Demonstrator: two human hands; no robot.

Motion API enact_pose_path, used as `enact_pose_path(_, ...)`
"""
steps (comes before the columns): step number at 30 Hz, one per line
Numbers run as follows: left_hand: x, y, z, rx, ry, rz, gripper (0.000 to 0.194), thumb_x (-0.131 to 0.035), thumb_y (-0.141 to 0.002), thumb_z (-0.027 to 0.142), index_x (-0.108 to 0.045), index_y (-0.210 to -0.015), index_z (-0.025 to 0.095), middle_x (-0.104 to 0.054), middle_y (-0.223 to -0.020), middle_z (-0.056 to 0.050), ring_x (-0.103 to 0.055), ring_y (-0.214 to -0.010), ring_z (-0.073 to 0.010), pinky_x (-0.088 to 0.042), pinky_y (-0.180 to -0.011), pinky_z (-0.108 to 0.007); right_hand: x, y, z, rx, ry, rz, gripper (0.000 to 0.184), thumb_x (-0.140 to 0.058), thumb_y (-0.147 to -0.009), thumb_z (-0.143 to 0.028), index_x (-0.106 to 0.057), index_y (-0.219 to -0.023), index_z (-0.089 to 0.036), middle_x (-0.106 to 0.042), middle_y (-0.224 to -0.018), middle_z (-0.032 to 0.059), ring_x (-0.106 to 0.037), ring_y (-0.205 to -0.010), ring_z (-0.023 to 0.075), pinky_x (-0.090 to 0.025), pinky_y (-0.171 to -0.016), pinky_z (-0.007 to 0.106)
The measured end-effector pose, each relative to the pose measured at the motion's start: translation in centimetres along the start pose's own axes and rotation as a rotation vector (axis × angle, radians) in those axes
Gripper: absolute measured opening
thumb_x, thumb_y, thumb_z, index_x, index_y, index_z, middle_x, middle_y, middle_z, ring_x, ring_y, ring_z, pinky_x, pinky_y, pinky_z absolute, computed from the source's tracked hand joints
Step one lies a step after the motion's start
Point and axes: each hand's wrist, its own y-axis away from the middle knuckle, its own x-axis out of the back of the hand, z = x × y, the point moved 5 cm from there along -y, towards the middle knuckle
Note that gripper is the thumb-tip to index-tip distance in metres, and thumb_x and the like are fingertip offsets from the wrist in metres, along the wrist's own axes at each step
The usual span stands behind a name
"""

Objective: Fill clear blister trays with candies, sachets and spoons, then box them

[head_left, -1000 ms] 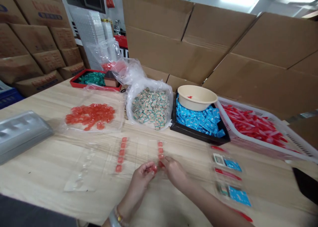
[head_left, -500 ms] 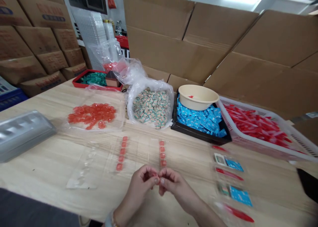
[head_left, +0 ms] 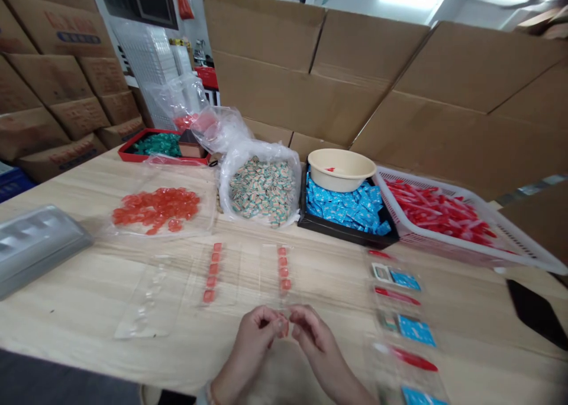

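My left hand (head_left: 257,337) is closed in a pinch around a small translucent red piece (head_left: 284,327), which shows partly at its fingertips. Close beside it, my right hand (head_left: 315,343) has curled fingers, with thumb and forefinger a little apart and nothing visible between them. Both hands are above the near part of the wooden table (head_left: 222,346). Just beyond them lies a clear blister tray with a column of red pieces (head_left: 283,269). A second such tray, also with a column of red pieces (head_left: 212,273), lies to its left.
A clear tray without red pieces (head_left: 151,304) lies left. Loose red pieces (head_left: 155,207) are on plastic behind. Further along stand a bag of small packets (head_left: 264,189), blue sachets (head_left: 346,207) under a cream basin (head_left: 341,168), and a white basket (head_left: 399,230). Filled packs (head_left: 399,295) lie right.
My right hand has parted slightly from my left, and the red piece stays in the left fingertips. The view has shifted a little to the right, showing more of the dark flat object there.
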Motion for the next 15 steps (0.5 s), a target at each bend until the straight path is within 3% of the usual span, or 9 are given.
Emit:
enact_pose_path(3,-0.1,-0.1,-0.5,0.029,0.039,0.018,0.029,-0.059,-0.066,0.041,-0.054,-0.059,0.014,-0.047,-0.052,0.003,-0.036,-0.045,-0.0075,-0.027,-0.045,-0.021,0.1,0.1,-1.3,0.125,0.201,-0.070,0.017,-0.048,-0.079,-0.030,-0.059,-0.085,-0.018,-0.057,-0.080,0.0043,-0.053,-0.077,0.0141,-0.042,-0.069,0.025)
enact_pose_path(10,-0.9,-0.1,0.3,0.005,0.039,0.001,0.035,-0.062,-0.061,0.048,-0.057,-0.063,0.013,-0.049,-0.055,0.002,-0.040,-0.049,-0.0088,-0.032,-0.047,-0.021,0.6,-0.5,-1.2,0.087,0.275,0.004,0.020,-0.052,-0.076,-0.029,-0.061,-0.090,-0.018,-0.060,-0.078,0.0055,-0.057,-0.071,0.0155,-0.046,-0.064,0.026)
enact_pose_path(15,-1.5,0.7,0.3,0.146,0.221,-0.130,0.033,-0.063,-0.062,0.045,-0.060,-0.066,0.012,-0.051,-0.060,0.000,-0.046,-0.057,-0.0098,-0.035,-0.051,-0.020,0.2,-0.3,-2.4,0.245,0.404,-0.014,0.016,-0.048,-0.079,-0.024,-0.061,-0.088,-0.020,-0.059,-0.075,0.0039,-0.055,-0.072,0.0146,-0.044,-0.066,0.026)
